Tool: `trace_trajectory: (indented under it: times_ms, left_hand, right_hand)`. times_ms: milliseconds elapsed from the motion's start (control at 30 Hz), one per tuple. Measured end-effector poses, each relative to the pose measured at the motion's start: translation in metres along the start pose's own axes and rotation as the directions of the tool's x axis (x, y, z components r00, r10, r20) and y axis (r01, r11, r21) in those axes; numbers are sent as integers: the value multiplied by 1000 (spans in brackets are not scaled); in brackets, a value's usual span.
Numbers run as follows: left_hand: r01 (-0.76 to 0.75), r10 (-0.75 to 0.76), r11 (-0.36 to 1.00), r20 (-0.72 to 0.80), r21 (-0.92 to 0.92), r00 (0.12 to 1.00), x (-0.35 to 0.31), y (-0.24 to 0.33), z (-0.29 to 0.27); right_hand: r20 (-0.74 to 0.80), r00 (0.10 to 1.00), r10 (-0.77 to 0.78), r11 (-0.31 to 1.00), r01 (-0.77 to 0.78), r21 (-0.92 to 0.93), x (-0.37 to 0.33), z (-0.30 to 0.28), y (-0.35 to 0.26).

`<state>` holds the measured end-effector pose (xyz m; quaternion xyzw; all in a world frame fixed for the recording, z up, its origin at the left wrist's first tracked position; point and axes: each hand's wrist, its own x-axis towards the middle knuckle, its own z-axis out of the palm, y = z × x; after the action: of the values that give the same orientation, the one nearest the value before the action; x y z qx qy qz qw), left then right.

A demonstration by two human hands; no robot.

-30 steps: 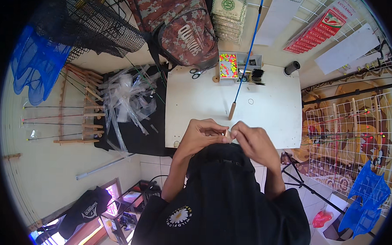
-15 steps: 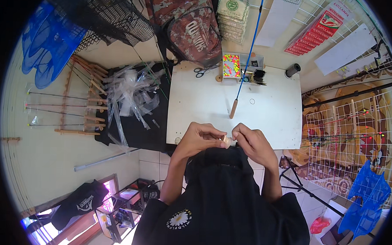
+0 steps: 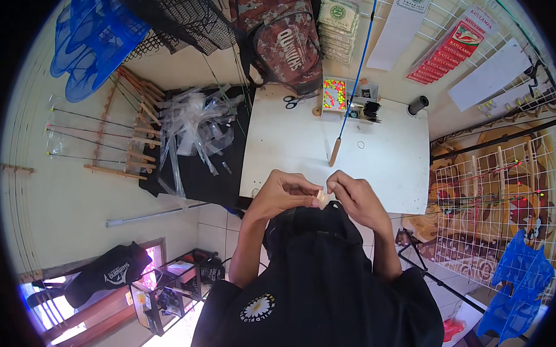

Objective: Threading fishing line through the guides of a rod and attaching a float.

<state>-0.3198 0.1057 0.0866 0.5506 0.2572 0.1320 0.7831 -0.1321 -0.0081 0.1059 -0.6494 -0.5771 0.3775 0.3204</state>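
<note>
My left hand [image 3: 282, 195] pinches a small pale, spool-like piece [image 3: 323, 201] between thumb and fingers, just over the near edge of the white table [image 3: 279, 149]. Close against the piece's right side is my right hand [image 3: 359, 202], its fingers curled into a pinch. Whatever lies between those fingertips is too small to make out. Farther up the table, a blue rod with a wooden handle [image 3: 335, 152] points away from me. A small dark ring [image 3: 361, 144] lies to the right of that handle.
At the table's back are scissors [image 3: 297, 101], a divided tray [image 3: 334, 112] with bright beads, and a black cylinder [image 3: 418, 105]. Clear plastic sleeves [image 3: 197, 131] heap on a black cloth to the left. A camouflage backpack [image 3: 288, 48] hangs behind; a white wire grid [image 3: 491, 199] stands right.
The view has shifted slightly, so the surroundings sit a little differently. Both hands keep almost the same pose, and the pale piece appears slightly turned in my left fingers.
</note>
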Motion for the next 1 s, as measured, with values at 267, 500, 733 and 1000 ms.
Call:
trace_trajectory:
  times_ms: [267,500,733,1000]
  left_hand:
    - [-73,47,986,-175,-148,983,8,-14,9]
    - [-25,23,999,-70,-33,997,2,3,25]
    - [-66,27,988,-255,-143,966,8,-15,21]
    - [39,-47,998,-188,-44,981,3,-12,33]
  right_hand:
    - [-13,981,-196,979,196,62,-31,13,-29]
    - [116,993,23,986,-41,159,-3,-3,30]
    - [229,953,-198,978,208,-18,-22,-20,-25]
    - [173,979,-105,990,119,-75,5,-31,15]
